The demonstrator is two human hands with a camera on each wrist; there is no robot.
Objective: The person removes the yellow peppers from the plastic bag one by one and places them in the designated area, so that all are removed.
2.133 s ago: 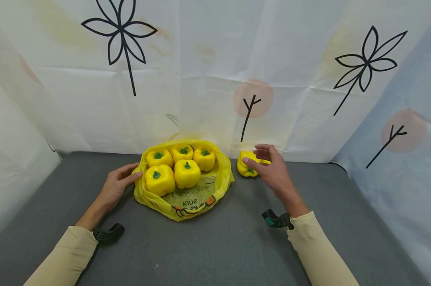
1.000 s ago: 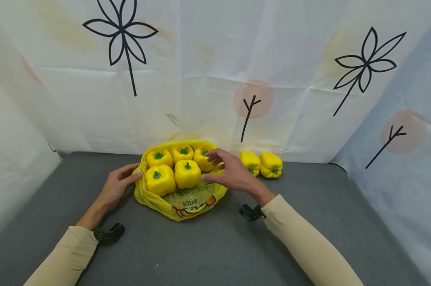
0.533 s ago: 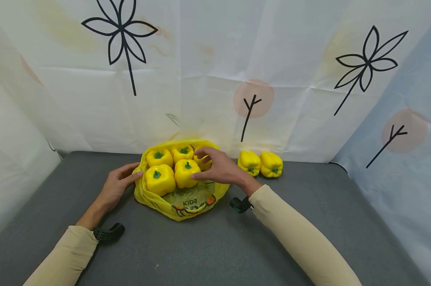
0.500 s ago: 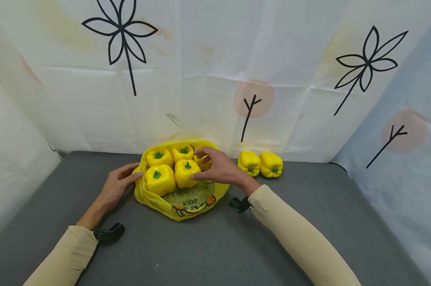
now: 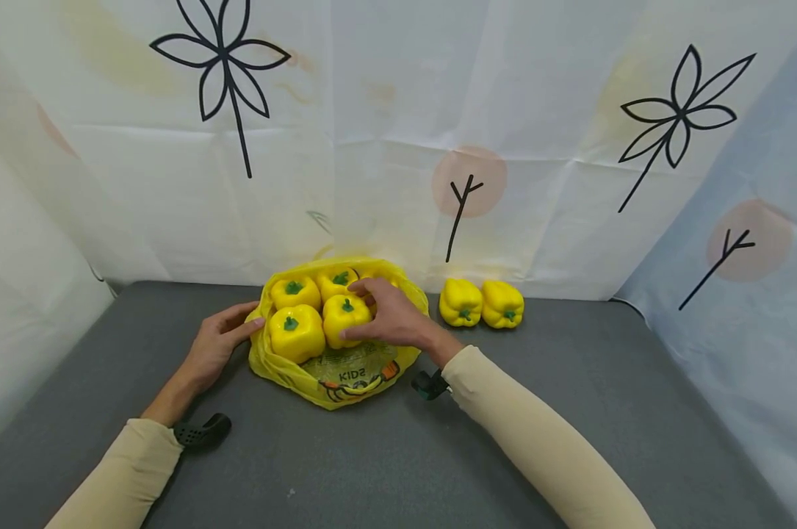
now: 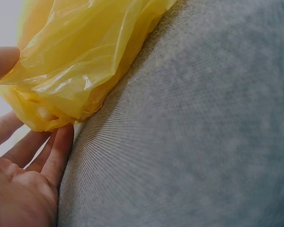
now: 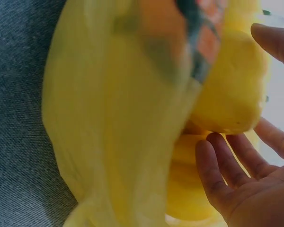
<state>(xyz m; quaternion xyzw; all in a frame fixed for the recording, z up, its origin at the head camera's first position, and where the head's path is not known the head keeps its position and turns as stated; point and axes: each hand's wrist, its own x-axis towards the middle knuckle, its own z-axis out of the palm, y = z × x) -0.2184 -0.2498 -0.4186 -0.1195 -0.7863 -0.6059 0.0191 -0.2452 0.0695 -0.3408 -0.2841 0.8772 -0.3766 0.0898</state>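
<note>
A yellow plastic bag [image 5: 272, 376] stands on the grey table with its mouth rolled wide and several yellow bell peppers inside, green stems up. My left hand [image 5: 211, 344] holds the bag's left side; in the left wrist view its thumb lies on the plastic and its fingers sit beneath. My right hand [image 5: 391, 317] reaches into the bag from the right. Thumb and fingers spread around the front right bell pepper [image 5: 343, 317], fingertips right at its side in the right wrist view [image 7: 232, 90]. The hand mostly hides the pepper at the back right.
Two more yellow bell peppers, one [image 5: 460, 303] beside the other [image 5: 502, 304], lie right of the bag near the table's back edge. A white printed cloth [image 5: 385, 213] hangs behind the table [image 5: 345, 470] and along its sides.
My right hand has moved left from the two loose peppers into the bag, then from its back right pepper to the front right one. The left hand stays at the bag.
</note>
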